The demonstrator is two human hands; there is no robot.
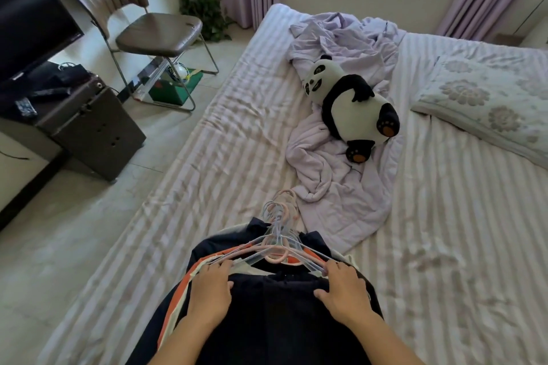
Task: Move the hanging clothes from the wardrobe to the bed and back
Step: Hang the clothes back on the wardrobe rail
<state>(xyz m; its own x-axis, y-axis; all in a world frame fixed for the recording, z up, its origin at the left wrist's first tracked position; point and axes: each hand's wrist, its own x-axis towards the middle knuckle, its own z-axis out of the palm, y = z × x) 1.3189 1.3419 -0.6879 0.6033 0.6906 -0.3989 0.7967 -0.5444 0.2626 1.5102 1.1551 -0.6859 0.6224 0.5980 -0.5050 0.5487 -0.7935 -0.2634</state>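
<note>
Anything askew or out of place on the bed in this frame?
Only mild disorder. A lilac blanket lies crumpled across the striped bed, with a panda plush tipped on its side on it. The clothes on hangers lie flat under both hands. No damage or spill.

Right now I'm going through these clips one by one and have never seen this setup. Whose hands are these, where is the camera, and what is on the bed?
There is no machine here. A person wears a wide-angle camera on the head, looking forward and down, so the single picture shows their own bare arms. The left hand and right hand rest on a stack of clothes, dark on top, lying at the near edge of the bed, fingers at the shoulders of a bundle of hangers. Farther along the bed lie a crumpled lilac blanket, a panda plush and a pillow. A chair stands on the floor to the left.
</note>
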